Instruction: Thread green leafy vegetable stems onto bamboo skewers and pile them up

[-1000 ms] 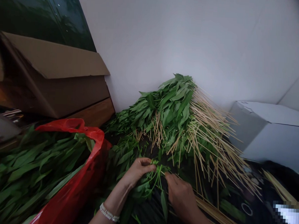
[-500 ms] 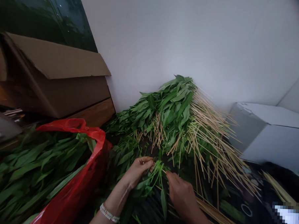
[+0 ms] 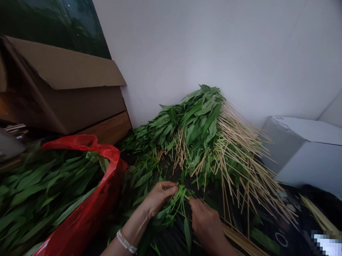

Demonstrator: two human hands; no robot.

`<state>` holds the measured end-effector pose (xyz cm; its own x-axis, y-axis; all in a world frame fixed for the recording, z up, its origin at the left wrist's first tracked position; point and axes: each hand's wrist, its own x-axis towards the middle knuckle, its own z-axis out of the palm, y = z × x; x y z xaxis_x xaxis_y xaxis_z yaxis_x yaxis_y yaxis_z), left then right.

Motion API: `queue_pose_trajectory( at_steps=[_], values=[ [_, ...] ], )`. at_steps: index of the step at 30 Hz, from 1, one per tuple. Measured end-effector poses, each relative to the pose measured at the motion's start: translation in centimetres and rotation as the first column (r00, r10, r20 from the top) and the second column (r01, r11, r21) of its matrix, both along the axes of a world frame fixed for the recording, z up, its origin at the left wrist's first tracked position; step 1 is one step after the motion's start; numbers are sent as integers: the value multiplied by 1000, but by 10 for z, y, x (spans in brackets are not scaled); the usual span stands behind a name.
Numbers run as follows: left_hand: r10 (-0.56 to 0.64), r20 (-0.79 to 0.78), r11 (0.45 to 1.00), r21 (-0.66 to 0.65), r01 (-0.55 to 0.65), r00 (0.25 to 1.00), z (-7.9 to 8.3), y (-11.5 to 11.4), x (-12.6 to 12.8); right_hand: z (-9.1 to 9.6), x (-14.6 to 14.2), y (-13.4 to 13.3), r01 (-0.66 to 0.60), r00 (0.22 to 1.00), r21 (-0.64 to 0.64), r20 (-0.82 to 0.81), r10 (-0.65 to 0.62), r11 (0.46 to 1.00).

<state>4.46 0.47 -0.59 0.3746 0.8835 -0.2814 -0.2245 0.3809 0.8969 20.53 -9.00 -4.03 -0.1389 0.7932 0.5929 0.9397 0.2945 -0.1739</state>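
Note:
My left hand [image 3: 160, 197] pinches the stem ends of leafy greens [image 3: 171, 215], whose thin stalks fan out and hang to the right of my fingertips. Close by on the right, my right hand [image 3: 206, 219] is closed around a thin bamboo skewer; its tip [image 3: 187, 197] points left at the stalks. Whether the tip touches or pierces a stalk I cannot tell. More loose leaves [image 3: 143, 179] lie beyond my left wrist. Behind both hands rises a large pile of leaves on skewers [image 3: 201, 118], with many bare skewer ends [image 3: 244, 146] spreading to the right.
At left a red plastic bag [image 3: 112, 178] holds long green leaves, with an open cardboard box [image 3: 72, 105] behind it. A white box [image 3: 314, 157] stands at right against the wall. Loose skewers [image 3: 248, 244] and a white ring [image 3: 281, 239] lie on the black surface.
My left hand has shifted slightly right and down, its thumb and fingers drawn together on the stems. My right hand has barely moved and keeps the skewer.

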Motion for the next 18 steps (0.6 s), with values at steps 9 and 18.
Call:
queue_pose_trajectory(
  at_steps=[9, 18],
  values=[
    [-104, -71, 988, 104, 111, 992, 2, -5, 2, 0, -3, 3, 50, 998, -90, 35, -47, 995],
    [373, -745, 772, 580, 260, 553, 49, 85, -17, 6, -4, 5, 61, 991, -158, 124, -41, 986]
  ],
)
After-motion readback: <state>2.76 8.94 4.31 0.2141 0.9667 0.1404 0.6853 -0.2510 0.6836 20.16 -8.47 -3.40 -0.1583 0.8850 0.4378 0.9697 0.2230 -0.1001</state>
